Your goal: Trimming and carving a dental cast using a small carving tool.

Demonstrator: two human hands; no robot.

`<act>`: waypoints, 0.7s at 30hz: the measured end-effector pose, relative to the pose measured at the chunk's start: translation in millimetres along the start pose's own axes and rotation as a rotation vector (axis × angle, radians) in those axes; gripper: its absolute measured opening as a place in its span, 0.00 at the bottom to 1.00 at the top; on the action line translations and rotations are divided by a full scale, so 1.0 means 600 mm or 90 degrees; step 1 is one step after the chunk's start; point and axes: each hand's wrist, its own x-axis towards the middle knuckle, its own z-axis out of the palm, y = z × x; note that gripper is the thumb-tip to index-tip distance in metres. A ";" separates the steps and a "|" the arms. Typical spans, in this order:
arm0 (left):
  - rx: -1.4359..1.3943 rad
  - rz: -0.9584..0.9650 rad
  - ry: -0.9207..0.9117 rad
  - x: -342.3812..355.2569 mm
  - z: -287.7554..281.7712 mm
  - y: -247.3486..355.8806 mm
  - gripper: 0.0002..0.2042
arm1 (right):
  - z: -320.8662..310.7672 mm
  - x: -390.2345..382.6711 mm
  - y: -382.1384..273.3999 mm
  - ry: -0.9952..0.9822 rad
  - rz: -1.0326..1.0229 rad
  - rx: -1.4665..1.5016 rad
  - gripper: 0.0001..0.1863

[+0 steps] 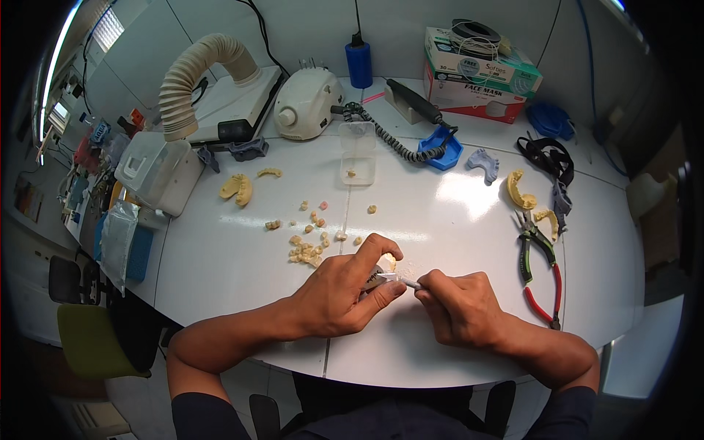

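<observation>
My left hand (339,293) is closed around a small white and cream block that looks like a piece of dental plaster cast (389,262), with dark marks on its side. In my right hand (463,306), the fingers wrap round a slim grey-handled tool (411,283). The tool's light-coloured tip meets the cast between my left thumb and index finger; its exact shape is partly hidden. Pale crumbs lie on the table just beyond my hands. Left of my left hand sits a loose heap of small cream tooth-like pieces (305,253), with others scattered farther off.
Pliers (540,275) with red and green handles lie at right. Yellow casts (519,192) and a grey one (483,166) are beyond. A clear box (357,167), handpiece (414,101), control unit (308,106), ribbed hose (213,50) and mask boxes (475,94) line the back.
</observation>
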 end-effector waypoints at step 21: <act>0.018 0.018 -0.003 0.000 0.001 -0.002 0.17 | 0.001 -0.001 0.000 0.003 -0.002 0.004 0.09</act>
